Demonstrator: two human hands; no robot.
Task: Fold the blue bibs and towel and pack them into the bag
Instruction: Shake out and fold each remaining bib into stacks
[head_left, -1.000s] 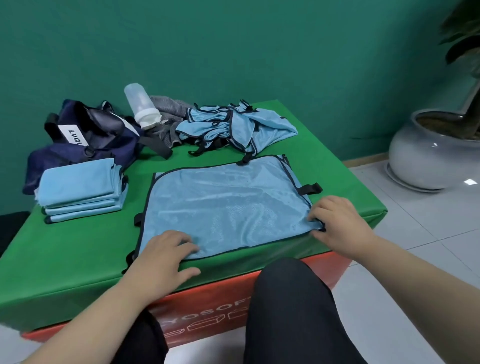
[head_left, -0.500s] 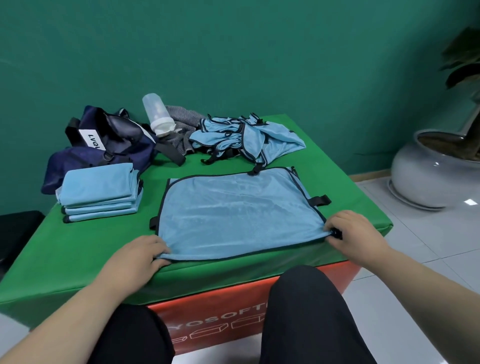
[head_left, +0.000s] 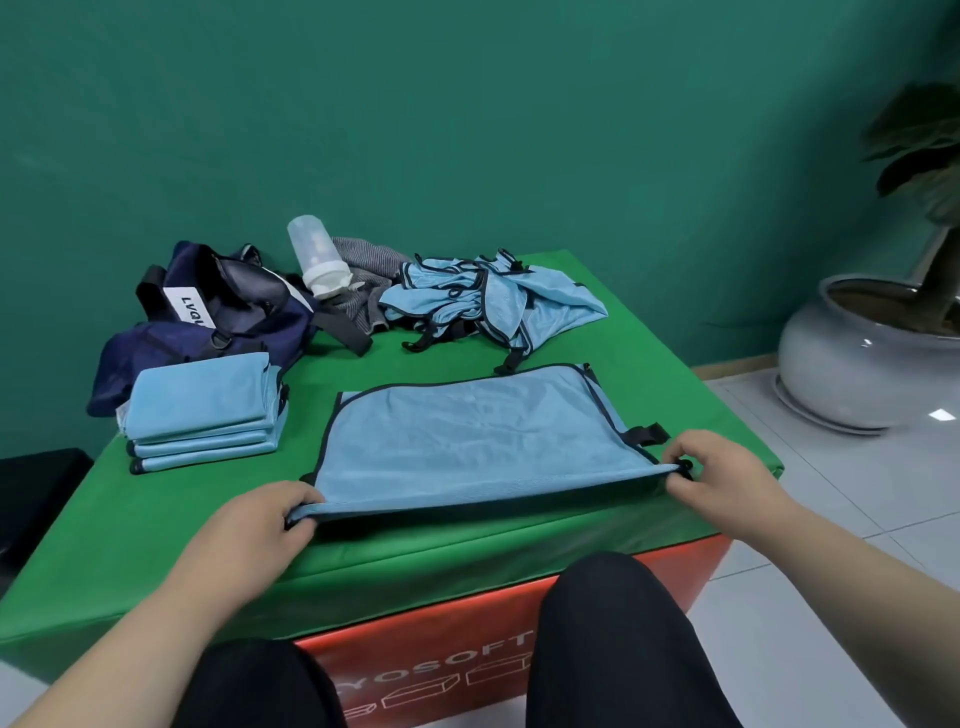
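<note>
**Desk:** Where's the bib you're working on?

**Operator:** The blue bib (head_left: 467, 441) is spread on the green table (head_left: 130, 509), toward its near right corner. I have its near hem raised off the cover. The far part lies flat.

**Desk:** And your hands?

**Operator:** My left hand (head_left: 260, 525) pinches the bib's near left corner, fingers curled round the hem. My right hand (head_left: 722, 478) pinches the near right corner the same way, just beside a black strap tab (head_left: 647, 434) close to the table's right edge. The hem runs taut between them.

**Desk:** What else is on there?

**Operator:** A stack of folded bibs (head_left: 202, 410) sits near the left edge. Behind it, at the far left corner, the navy bag (head_left: 218, 317) lies slumped with a white label showing. I can't tell whether it's open. A pile of unfolded bibs (head_left: 493, 306) lies along the far edge. Between bag and pile, a clear bottle (head_left: 317, 257) leans cap-down against a grey striped cloth (head_left: 363, 260). A grey plant pot (head_left: 857, 353) stands on the floor to the right.
</note>
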